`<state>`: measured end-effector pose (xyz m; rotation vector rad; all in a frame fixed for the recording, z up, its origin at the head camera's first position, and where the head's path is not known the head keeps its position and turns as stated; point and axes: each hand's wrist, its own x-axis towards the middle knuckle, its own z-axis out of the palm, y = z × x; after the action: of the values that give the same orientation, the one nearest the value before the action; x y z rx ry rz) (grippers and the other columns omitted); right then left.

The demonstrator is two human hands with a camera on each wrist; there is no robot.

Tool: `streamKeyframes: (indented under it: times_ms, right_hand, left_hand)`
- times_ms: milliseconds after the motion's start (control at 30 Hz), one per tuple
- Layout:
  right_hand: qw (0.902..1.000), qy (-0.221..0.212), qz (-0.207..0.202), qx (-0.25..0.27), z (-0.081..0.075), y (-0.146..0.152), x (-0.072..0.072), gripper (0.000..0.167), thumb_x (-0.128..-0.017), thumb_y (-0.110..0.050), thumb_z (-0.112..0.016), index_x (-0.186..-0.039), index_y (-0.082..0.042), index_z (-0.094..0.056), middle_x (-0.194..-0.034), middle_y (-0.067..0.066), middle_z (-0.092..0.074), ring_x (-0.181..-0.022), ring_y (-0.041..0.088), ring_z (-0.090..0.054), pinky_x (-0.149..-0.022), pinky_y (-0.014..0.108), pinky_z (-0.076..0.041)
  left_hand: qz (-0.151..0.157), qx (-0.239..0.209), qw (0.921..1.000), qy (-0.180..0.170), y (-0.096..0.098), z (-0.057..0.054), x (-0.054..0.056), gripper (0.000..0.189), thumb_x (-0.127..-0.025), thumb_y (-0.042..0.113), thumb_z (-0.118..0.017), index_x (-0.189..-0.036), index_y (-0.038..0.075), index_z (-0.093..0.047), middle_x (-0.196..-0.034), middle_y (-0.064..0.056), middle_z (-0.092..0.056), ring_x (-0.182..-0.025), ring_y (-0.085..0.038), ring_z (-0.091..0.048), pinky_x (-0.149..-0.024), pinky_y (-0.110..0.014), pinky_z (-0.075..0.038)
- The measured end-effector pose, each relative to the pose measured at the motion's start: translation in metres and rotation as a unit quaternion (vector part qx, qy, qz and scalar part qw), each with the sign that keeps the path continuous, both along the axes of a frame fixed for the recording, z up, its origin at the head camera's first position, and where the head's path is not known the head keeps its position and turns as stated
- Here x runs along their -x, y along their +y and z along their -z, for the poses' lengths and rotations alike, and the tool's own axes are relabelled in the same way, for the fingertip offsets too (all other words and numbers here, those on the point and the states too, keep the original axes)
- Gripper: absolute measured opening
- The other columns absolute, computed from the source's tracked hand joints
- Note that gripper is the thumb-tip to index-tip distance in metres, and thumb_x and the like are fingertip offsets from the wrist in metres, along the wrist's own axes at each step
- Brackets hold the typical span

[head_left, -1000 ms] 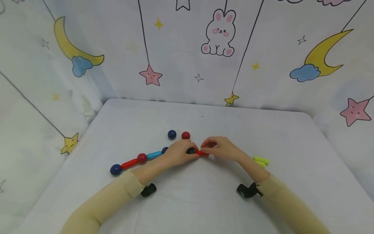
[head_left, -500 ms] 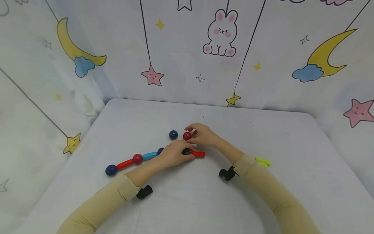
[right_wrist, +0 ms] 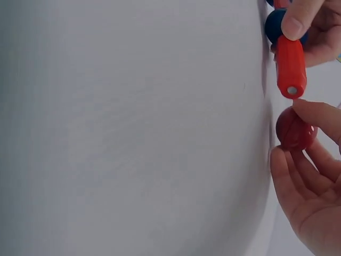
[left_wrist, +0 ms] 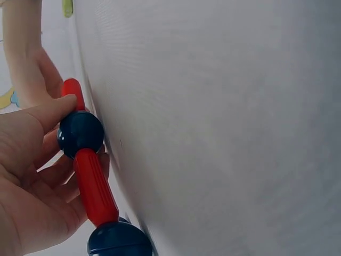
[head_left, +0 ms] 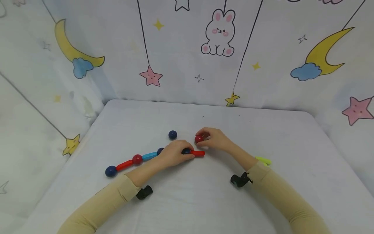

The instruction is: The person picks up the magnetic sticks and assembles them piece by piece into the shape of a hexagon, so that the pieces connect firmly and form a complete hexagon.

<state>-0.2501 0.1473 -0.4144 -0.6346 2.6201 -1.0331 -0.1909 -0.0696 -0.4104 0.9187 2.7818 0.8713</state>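
A chain of dark blue and red balls joined by red and light blue rods slants across the white table. My left hand (head_left: 176, 152) grips it near its right end, thumb where a dark blue ball (left_wrist: 81, 133) meets the end red rod (head_left: 198, 153). That rod's free end shows a silvery tip in the right wrist view. With thumb and fingers, my right hand (head_left: 216, 139) holds a loose red ball (right_wrist: 294, 129) just off this tip. Part of the chain is hidden behind my left hand. Its far left end is another dark blue ball (head_left: 111, 171).
A single dark blue ball (head_left: 172, 135) lies behind my left hand. Yellow-green rods (head_left: 263, 160) lie at the right, partly covered by my right forearm. Black wrist cameras (head_left: 239, 180) hang under both sleeves. A patterned cloth (head_left: 181, 48) stands behind the table.
My right hand left the red rod's end, reached back to the red ball, took hold of it and brought it right and nearer. The chain and left hand shifted slightly left.
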Motion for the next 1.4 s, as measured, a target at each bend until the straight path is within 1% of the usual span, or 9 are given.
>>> streamKeyframes:
  times_ms: [233, 467, 700, 833, 967, 1100, 1233, 1300, 1400]
  right_hand:
    - [0.9976, -0.047, 0.029, 0.040, 0.000, 0.034, -0.016, 0.039, -0.086, -0.015, -0.074, -0.122, -0.009, -0.062, -0.118, 0.009, -0.063, -0.111, 0.028, -0.058, -0.089, 0.041, -0.051]
    - [0.9933, -0.088, 0.045, 0.060, 0.002, 0.048, -0.026, 0.041, -0.085, -0.021, -0.075, -0.123, -0.013, -0.061, -0.121, 0.007, -0.061, -0.114, 0.027, -0.055, -0.088, 0.039, -0.051]
    - [0.9916, -0.099, 0.026, 0.078, 0.000, 0.049, -0.034, 0.043, -0.088, -0.023, -0.072, -0.129, -0.014, -0.062, -0.122, 0.006, -0.062, -0.110, 0.026, -0.059, -0.087, 0.041, -0.050]
    - [0.9910, -0.097, 0.014, 0.090, 0.000, 0.047, -0.035, 0.042, -0.089, -0.021, -0.071, -0.129, -0.010, -0.062, -0.123, 0.007, -0.062, -0.111, 0.027, -0.059, -0.090, 0.045, -0.048]
    - [0.9948, -0.066, 0.001, 0.077, 0.002, 0.043, -0.033, 0.040, -0.089, -0.021, -0.072, -0.127, -0.010, -0.063, -0.120, 0.006, -0.063, -0.109, 0.027, -0.059, -0.091, 0.046, -0.048]
    - [0.9986, 0.015, -0.034, 0.038, 0.004, 0.032, -0.029, 0.032, -0.087, -0.022, -0.075, -0.117, -0.016, -0.068, -0.105, -0.001, -0.065, -0.095, 0.019, -0.057, -0.082, 0.036, -0.049]
    - [0.9945, 0.085, -0.061, 0.006, 0.005, 0.024, -0.026, 0.021, -0.087, -0.021, -0.075, -0.106, -0.015, -0.071, -0.092, -0.005, -0.064, -0.082, 0.015, -0.054, -0.070, 0.030, -0.046]
    - [0.9942, 0.090, -0.058, -0.009, 0.004, 0.023, -0.024, 0.019, -0.087, -0.022, -0.075, -0.105, -0.016, -0.071, -0.088, -0.005, -0.062, -0.079, 0.015, -0.053, -0.068, 0.030, -0.046]
    - [0.9964, 0.072, -0.036, -0.026, 0.003, 0.028, -0.022, 0.019, -0.088, -0.023, -0.075, -0.105, -0.017, -0.071, -0.088, -0.005, -0.061, -0.080, 0.016, -0.051, -0.068, 0.031, -0.044]
  left_hand:
    - [-0.004, -0.020, 0.9998, -0.002, 0.001, 0.001, 0.006, 0.021, -0.089, 0.024, -0.073, -0.104, 0.010, -0.072, -0.095, 0.000, -0.066, -0.084, -0.014, -0.056, -0.078, -0.029, -0.048]
    - [-0.007, -0.024, 0.9997, 0.001, 0.003, 0.003, 0.011, 0.021, -0.089, 0.024, -0.073, -0.104, 0.009, -0.072, -0.094, 0.000, -0.066, -0.083, -0.014, -0.056, -0.077, -0.028, -0.047]
    - [-0.010, -0.022, 0.9997, 0.001, 0.004, 0.002, 0.012, 0.021, -0.089, 0.024, -0.073, -0.105, 0.010, -0.072, -0.094, 0.000, -0.066, -0.084, -0.013, -0.055, -0.076, -0.027, -0.047]
    - [-0.007, -0.020, 0.9998, 0.005, 0.006, 0.002, 0.013, 0.021, -0.089, 0.025, -0.072, -0.105, 0.010, -0.072, -0.093, 0.000, -0.066, -0.083, -0.013, -0.056, -0.076, -0.027, -0.047]
    - [-0.009, -0.018, 0.9998, 0.007, 0.009, 0.003, 0.015, 0.021, -0.089, 0.025, -0.073, -0.105, 0.010, -0.072, -0.093, 0.000, -0.066, -0.082, -0.012, -0.055, -0.075, -0.027, -0.047]
    - [-0.013, -0.012, 0.9998, 0.000, 0.010, 0.004, 0.018, 0.022, -0.090, 0.025, -0.072, -0.106, 0.010, -0.071, -0.094, 0.000, -0.066, -0.082, -0.013, -0.055, -0.076, -0.028, -0.048]
    - [-0.021, 0.008, 0.9997, -0.013, 0.006, -0.001, 0.017, 0.031, -0.090, 0.027, -0.072, -0.114, 0.007, -0.068, -0.105, -0.004, -0.066, -0.092, -0.016, -0.059, -0.083, -0.031, -0.050]
    - [-0.032, 0.026, 0.9989, -0.022, -0.002, -0.006, 0.013, 0.038, -0.089, 0.027, -0.073, -0.120, 0.007, -0.065, -0.112, -0.006, -0.066, -0.099, -0.018, -0.059, -0.087, -0.034, -0.050]
    - [-0.053, 0.049, 0.9970, -0.029, -0.022, -0.015, 0.005, 0.043, -0.089, 0.027, -0.073, -0.125, 0.007, -0.062, -0.118, -0.010, -0.064, -0.108, -0.023, -0.059, -0.091, -0.038, -0.049]
